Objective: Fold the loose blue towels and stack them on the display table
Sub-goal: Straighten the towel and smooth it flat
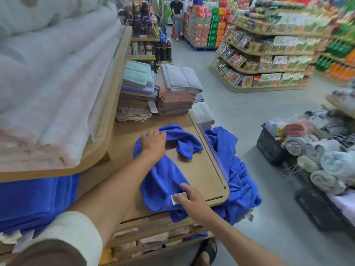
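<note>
Gripping blue towel (163,176) on display table (201,169): left hand (152,144), right hand (192,199).

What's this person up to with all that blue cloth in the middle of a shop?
A person is working on a blue towel lying crumpled, not yet folded, on the wooden display table. Their left hand grips its far end, while the right hand pinches the near edge by the white label. More loose blue towels hang in a heap off the table's right side, and a folded blue stack sits to the left.
</note>
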The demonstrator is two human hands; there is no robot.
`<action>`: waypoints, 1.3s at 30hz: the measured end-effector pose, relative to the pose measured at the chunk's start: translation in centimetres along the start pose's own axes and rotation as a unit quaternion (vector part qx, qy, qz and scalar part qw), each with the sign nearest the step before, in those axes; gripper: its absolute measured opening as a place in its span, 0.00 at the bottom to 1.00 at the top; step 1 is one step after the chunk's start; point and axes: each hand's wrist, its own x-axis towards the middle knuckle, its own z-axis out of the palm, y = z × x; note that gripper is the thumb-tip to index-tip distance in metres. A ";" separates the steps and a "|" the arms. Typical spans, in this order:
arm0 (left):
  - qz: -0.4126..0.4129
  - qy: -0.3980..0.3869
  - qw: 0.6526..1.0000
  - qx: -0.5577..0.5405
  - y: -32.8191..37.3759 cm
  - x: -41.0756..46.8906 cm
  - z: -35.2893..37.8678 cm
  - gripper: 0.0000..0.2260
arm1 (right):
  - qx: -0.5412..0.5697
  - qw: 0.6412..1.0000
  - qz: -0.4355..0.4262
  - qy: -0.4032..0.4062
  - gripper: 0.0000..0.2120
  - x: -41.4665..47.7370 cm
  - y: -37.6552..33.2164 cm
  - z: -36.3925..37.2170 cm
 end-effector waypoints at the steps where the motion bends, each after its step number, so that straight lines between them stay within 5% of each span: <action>1: -0.027 -0.012 0.999 0.017 -0.5 0.5 0.2 0.13 | 0.000 1.000 0.001 0.002 0.16 0.0 0.1 0.0; 4: -0.095 0.009 0.991 -0.095 -2.3 1.6 -0.3 0.09 | -0.009 1.000 0.000 0.004 0.17 0.0 0.5 -0.1; 6: -0.140 0.043 0.938 -0.316 -3.2 2.1 -2.2 0.07 | -0.019 1.000 -0.001 0.004 0.17 0.2 0.5 -0.1; 8: -0.196 0.076 0.795 -0.569 -4.1 1.7 -5.0 0.07 | -0.019 1.000 -0.003 0.003 0.18 0.1 0.7 -0.2; 10: -0.257 0.056 0.580 -0.771 -5.5 -0.2 -6.9 0.10 | -0.035 0.999 -0.001 0.009 0.22 0.1 1.2 -0.5; 11: -0.271 0.031 0.543 -0.794 -6.3 -1.6 -7.0 0.11 | -0.049 0.999 0.007 0.013 0.23 0.1 1.5 -0.6; 12: -0.287 0.021 0.576 -0.765 -7.3 -3.3 -6.5 0.10 | -0.060 0.998 0.013 0.016 0.24 0.0 1.6 -0.7; 15: -0.252 -0.015 0.849 -0.463 -10.2 -8.6 -3.4 0.06 | -0.088 0.996 -0.012 0.003 0.23 0.3 1.9 -0.6; 16: -0.223 -0.049 0.916 -0.329 -10.7 -10.0 -2.6 0.06 | -0.084 0.996 -0.026 -0.001 0.19 0.4 1.8 -0.6; 18: -0.137 -0.044 0.981 -0.129 -10.4 -12.1 -1.8 0.16 | -0.064 0.997 -0.046 -0.008 0.16 0.5 1.7 -0.6; 20: 0.031 0.034 0.990 -0.137 -8.7 -12.9 -1.6 0.26 | -0.046 0.997 -0.057 -0.016 0.16 0.4 1.4 -0.6; 22: 0.201 0.085 0.953 -0.211 -6.5 -13.3 -1.7 0.19 | -0.018 0.998 -0.054 -0.026 0.16 0.3 1.4 -0.7; 24: 0.279 0.053 0.930 -0.233 -4.7 -13.6 -1.3 0.10 | 0.016 0.998 -0.051 -0.034 0.17 0.3 1.3 -0.8; 28: 0.224 -0.076 0.950 -0.204 -3.9 -12.6 0.0 0.09 | 0.041 0.997 -0.055 -0.031 0.14 0.3 0.9 -0.7; 33: 0.159 -0.093 0.963 -0.199 -3.6 -11.5 0.7 0.16 | 0.032 0.999 -0.040 -0.016 0.06 0.2 0.7 -0.6; 39: 0.120 -0.083 0.962 -0.232 -3.4 -11.3 -0.3 0.04 | 0.039 0.999 -0.033 -0.010 0.17 -0.2 0.2 -0.5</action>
